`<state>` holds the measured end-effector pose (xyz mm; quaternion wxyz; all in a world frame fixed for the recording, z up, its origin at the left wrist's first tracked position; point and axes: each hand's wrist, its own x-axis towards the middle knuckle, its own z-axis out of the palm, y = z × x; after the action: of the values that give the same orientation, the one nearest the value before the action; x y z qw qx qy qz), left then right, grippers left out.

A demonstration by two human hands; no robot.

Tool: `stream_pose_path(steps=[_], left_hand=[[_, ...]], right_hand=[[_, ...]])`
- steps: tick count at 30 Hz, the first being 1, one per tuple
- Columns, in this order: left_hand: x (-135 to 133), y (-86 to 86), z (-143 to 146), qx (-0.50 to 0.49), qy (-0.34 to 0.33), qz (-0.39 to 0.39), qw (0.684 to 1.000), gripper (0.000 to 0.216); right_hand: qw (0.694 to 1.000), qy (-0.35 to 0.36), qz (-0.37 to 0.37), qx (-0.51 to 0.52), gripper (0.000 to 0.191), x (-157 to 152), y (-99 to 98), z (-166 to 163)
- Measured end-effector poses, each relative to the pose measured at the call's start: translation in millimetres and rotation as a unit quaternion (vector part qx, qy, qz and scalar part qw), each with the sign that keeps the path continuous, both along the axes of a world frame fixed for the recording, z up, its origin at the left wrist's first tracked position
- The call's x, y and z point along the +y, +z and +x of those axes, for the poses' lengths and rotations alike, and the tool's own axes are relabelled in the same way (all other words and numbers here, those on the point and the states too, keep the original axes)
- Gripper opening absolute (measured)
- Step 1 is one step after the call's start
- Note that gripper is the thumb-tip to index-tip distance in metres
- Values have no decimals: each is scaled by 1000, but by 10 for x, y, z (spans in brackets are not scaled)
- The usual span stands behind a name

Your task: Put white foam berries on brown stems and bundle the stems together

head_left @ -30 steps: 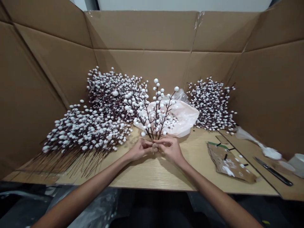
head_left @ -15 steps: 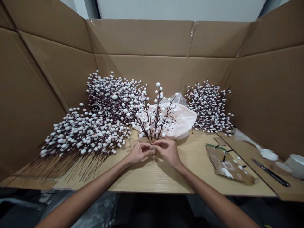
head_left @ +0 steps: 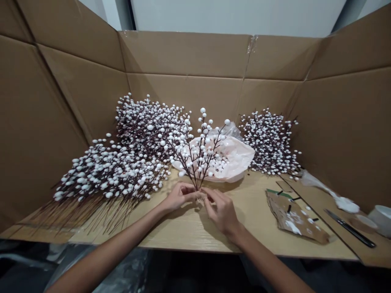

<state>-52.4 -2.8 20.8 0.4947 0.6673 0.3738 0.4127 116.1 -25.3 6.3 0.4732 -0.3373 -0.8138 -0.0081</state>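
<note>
An artificial berry branch (head_left: pixel 200 156), with dark brown twigs and white berries, stands fanned out in front of me, its twigs meeting at the bottom. My left hand (head_left: pixel 181 197) pinches the gathered stems between thumb and fingers. From the other side, my right hand (head_left: pixel 220 207) has its bent fingertips on the same stem base, the thumb lower down. The short stem ends show between the two hands, partly covered by fingers. Whether something thin is wrapped there, I cannot make out.
Berry stems lie in a front-left pile (head_left: pixel 106 175), a back-left pile (head_left: pixel 146 126) and a right pile (head_left: pixel 269 140). Behind the branch is a pale plastic bag (head_left: pixel 241 156) with loose berries. At right are a cardboard scrap (head_left: pixel 293 219), a knife (head_left: pixel 351 230) and a white cup (head_left: pixel 381 217). Cardboard walls (head_left: pixel 189 53) enclose the table.
My right hand has shifted slightly right and down, its thumb dropping away from my left fingertips. The left hand keeps its pinch on the stems. The whole view has tilted a little.
</note>
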Motion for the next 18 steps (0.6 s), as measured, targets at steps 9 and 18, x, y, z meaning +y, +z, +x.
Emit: stream_pose_path(steps=[9, 18], left_hand=[[2, -16, -3, -4, -2, 4, 1000, 26], [-8, 12, 20, 6, 16, -15, 1000, 23]], right_hand=[[1000, 8, 11, 1, 28, -6, -4, -20], [1000, 2, -20, -13, 25, -9, -3, -37]])
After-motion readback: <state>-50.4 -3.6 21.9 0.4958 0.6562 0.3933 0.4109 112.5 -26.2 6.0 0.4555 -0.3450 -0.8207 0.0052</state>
